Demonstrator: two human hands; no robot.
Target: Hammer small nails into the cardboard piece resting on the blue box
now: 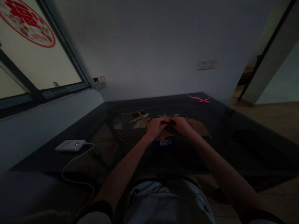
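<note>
Over the middle of the dark glossy table, my left hand and my right hand come close together. The fingers of both are closed on a small dark piece; its kind is too dim to make out. Just below the hands shows a blue box with a white label, and something brownish on top of it is partly hidden. A hammer with a wooden handle and dark head lies beside my left hand. Right of my right hand is a flat brown, rough-looking thing.
On the table's left stands a white power bank with a white cable running off the front edge. A pink ribbon-like strip lies at the far right. Behind are a wall with sockets and a window at left.
</note>
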